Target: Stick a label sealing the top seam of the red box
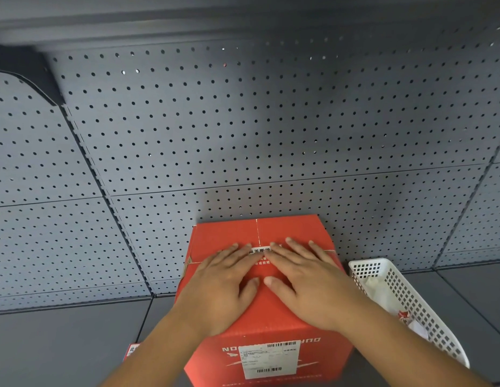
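A red cardboard box (287, 227) stands on a grey shelf, with a white shipping label (271, 360) on its near side. On its top, a red and white label (260, 255) lies across the seam. My left hand (223, 286) lies flat on the box top, its fingertips on the label's left end. My right hand (307, 277) lies flat beside it, fingers spread over the label's right end. The thumbs nearly meet at the middle. Much of the label is hidden under my fingers.
A white perforated plastic basket (427, 311) stands right of the box with paper scraps inside. A small red label piece (133, 350) lies on the shelf (61, 347) at the box's lower left. Grey pegboard (243, 135) rises just behind the box.
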`<action>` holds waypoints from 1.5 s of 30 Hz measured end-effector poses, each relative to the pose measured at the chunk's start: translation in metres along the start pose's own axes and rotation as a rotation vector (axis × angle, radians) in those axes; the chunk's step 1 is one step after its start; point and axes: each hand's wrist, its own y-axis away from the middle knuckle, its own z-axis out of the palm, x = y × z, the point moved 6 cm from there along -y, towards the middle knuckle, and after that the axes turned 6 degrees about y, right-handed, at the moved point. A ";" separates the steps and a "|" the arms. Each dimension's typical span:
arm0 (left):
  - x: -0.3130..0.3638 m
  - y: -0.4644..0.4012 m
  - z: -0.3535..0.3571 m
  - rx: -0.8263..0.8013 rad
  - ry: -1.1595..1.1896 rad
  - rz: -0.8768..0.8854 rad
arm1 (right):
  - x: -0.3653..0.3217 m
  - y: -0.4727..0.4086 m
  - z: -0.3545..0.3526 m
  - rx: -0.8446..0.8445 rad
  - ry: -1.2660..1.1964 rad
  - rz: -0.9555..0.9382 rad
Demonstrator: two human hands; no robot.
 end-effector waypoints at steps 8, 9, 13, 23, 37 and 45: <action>0.001 0.003 -0.008 0.142 0.040 -0.027 | 0.006 0.004 0.001 0.099 0.016 0.075; 0.001 0.004 -0.010 0.160 0.038 -0.029 | 0.005 0.005 0.001 0.112 0.014 0.082; 0.004 0.006 -0.016 0.204 0.021 -0.045 | 0.003 0.007 -0.004 0.147 0.007 0.092; 0.003 0.011 -0.022 0.282 0.109 -0.024 | 0.006 0.014 -0.010 0.356 0.041 0.105; 0.000 0.009 -0.019 0.319 0.040 -0.013 | 0.007 0.018 -0.015 0.467 0.100 0.180; 0.017 0.022 -0.025 0.253 -0.079 -0.058 | 0.011 0.040 -0.033 0.490 0.102 0.185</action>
